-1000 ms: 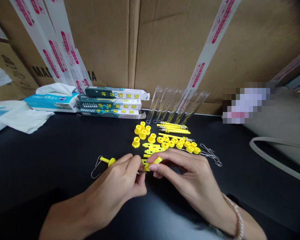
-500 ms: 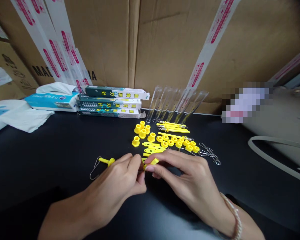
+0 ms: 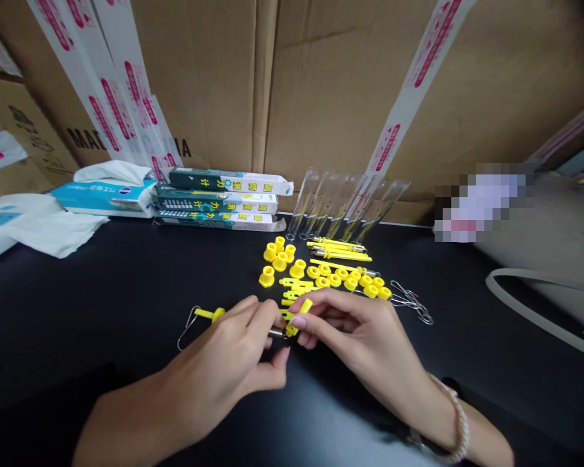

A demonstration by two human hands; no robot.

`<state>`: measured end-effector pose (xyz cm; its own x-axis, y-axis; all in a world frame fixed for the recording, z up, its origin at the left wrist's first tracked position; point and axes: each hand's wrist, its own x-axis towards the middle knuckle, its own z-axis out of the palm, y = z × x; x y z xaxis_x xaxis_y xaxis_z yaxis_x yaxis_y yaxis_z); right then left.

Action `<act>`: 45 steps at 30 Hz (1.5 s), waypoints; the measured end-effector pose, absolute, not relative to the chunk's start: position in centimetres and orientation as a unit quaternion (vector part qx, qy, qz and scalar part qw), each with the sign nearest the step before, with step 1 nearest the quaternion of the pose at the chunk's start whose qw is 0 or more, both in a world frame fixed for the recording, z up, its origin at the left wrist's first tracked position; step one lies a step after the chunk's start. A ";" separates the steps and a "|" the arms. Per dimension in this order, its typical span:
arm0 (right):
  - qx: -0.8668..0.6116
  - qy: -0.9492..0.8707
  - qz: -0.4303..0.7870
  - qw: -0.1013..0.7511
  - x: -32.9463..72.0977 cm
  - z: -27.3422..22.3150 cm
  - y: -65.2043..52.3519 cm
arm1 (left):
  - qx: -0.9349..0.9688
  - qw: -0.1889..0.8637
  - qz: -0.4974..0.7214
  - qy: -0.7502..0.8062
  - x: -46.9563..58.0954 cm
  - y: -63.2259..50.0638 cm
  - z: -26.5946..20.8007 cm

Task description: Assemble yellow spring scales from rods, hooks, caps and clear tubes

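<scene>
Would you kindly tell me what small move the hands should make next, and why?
I would probably bring the left thumb in to steady the silvery spring: it pokes out of the left hand beside the yellow piece pinched in the right hand, and that thumb stands apart from it. Whether spring and piece are already joined is hard to tell.

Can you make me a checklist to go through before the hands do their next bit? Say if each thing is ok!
1. Right hand gripping the yellow piece: ok, it's pinched by thumb and finger.
2. Left hand tight on the metal spring: cannot tell, fingers hide most of it.
3. Spring joined to the yellow piece: cannot tell, too small.
4. Clear tubes away from the hands: ok, they're at the back.
5. Wire hooks neatly apart: not ok, they lie bunched together.
</scene>
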<state>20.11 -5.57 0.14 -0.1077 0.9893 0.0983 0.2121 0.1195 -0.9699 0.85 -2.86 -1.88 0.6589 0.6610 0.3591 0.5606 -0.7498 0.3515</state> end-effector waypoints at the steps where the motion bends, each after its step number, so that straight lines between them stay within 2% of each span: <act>1: -0.498 -0.587 0.456 0.447 20.1 0.1 -5.5 | 0.905 0.114 0.238 0.335 0.8 -2.8 -1.9; 8: -0.490 -0.544 0.503 0.459 20.0 0.0 -5.0 | 0.901 0.149 0.205 0.353 0.7 -3.0 -1.1; 15: -0.504 -0.533 0.509 0.450 20.0 0.2 -5.4 | 0.887 0.138 0.245 0.367 0.6 -3.2 -2.0; 24: -0.484 -0.450 0.614 0.432 19.8 0.7 -4.8 | 0.881 0.146 0.292 0.342 0.9 -3.2 -1.5; 30: -0.440 -0.428 0.650 0.449 19.7 0.5 -4.9 | 0.881 0.163 0.286 0.341 0.5 -3.3 -1.6; 37: -0.444 -0.447 0.629 0.456 19.7 0.4 -5.0 | 0.883 0.154 0.295 0.332 0.6 -3.2 -1.4; 45: -0.491 -0.510 0.495 0.503 19.6 0.2 -5.9 | 0.885 0.085 0.325 0.322 0.8 -3.5 -1.2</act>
